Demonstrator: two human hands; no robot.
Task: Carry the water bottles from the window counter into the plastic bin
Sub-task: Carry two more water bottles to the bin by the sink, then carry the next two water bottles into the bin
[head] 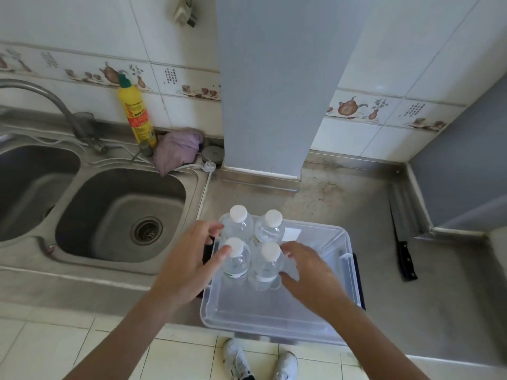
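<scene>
clear plastic, white caps: four water bottles (253, 244) stand upright in a tight two-by-two cluster at the far left corner of the plastic bin (323, 329). bin sits on the steel tabletop (343, 204), its near edge at the tabletop's front lip, just right of the double sink (120, 215).

left hand (189, 261) is on the cluster's left side, fingers spread and slightly curved, fingertips touching the two left bottles. right hand (307, 270) is on the right side, fingers curved against the near right bottle, thumb below. both hands look to cup the group from opposite sides rather than clamp any one bottle; whether the bottles rest on the bin floor or are held just above it, cannot tell.

judgement: pressing from both sides lets the four move as one block and keeps them from tipping; caps up suits standing storage. packed into the corner, they leave the rest of the bin free for more bottles. the window counter itself is not in view, so how many remain cannot be told.

around: yellow detergent bottle (135, 113) against the tiled wall, purple cloth (177, 149) beside it, tap (41, 97) over the sink, a dark-handled knife (403, 248) lying on the tabletop well right of the bin. white shoes (258, 360) on the floor tiles below.
</scene>
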